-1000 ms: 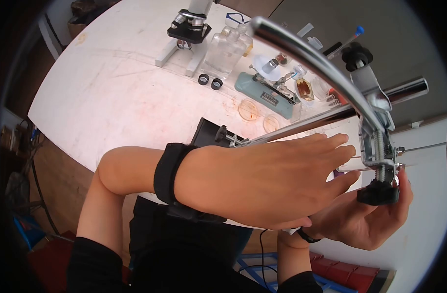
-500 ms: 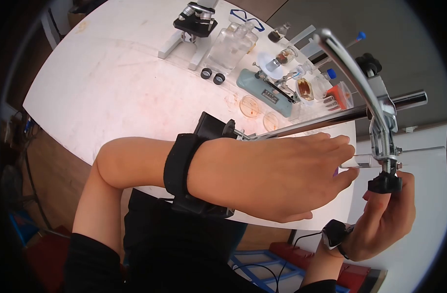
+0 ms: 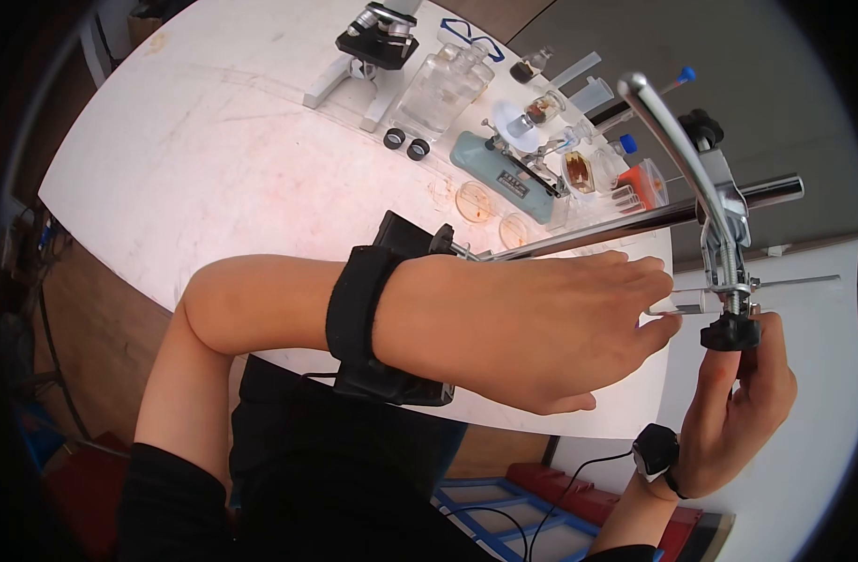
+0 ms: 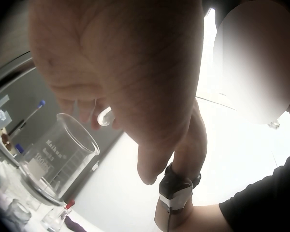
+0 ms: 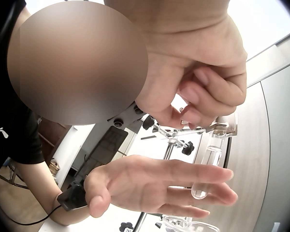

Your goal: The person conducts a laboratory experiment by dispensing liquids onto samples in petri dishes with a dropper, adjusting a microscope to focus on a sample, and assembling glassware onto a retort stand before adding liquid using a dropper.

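My left hand [image 3: 532,328] extends with straight fingers beside the clear test tube [image 3: 693,302]. In the right wrist view the tube [image 5: 211,157] slants down, its rounded end between the left hand's [image 5: 135,186] spread fingers. A metal clamp [image 3: 727,234] on a steel rod [image 3: 626,221] holds the tube near its mouth. My right hand [image 3: 736,412] is at the clamp's black knob [image 3: 731,332]; in the right wrist view its curled fingers [image 5: 200,92] pinch a small metal part of the clamp, mostly hidden.
A glass beaker [image 4: 60,157] sits in a metal ring in the left wrist view. On the white table stand a microscope [image 3: 377,42], clear bottles [image 3: 443,89], a teal balance [image 3: 504,178], petri dishes [image 3: 475,201] and several small vessels. The steel rod crosses above the table's far right.
My right hand has moved rightward from beside the left wrist and now stands more upright at the clamp. The head view has shifted slightly; the left hand keeps nearly the same pose.
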The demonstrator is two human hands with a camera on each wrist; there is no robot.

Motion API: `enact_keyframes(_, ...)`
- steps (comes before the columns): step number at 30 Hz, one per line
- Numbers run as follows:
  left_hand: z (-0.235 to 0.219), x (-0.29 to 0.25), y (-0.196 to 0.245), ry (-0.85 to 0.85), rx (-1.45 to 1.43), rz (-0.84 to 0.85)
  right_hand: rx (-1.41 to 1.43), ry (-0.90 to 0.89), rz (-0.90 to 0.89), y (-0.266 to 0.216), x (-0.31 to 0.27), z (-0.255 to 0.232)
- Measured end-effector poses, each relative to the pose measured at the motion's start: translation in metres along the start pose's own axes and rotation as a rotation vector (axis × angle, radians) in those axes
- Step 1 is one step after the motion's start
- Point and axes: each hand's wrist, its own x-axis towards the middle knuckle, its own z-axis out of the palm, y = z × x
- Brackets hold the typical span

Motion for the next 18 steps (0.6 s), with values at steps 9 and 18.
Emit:
enact_keyframes(9,-0.0003,0.0011,0.0007,-0.014,0.014,-0.001,-0.023,0.086,-0.056,-0.0001,0.0012,0.0033)
enact_keyframes(18,-0.0017,0.0019,0.001,-0.028,0.015,-0.002,-0.017,0.084,-0.056,0.0002,0.0014,0.0029)
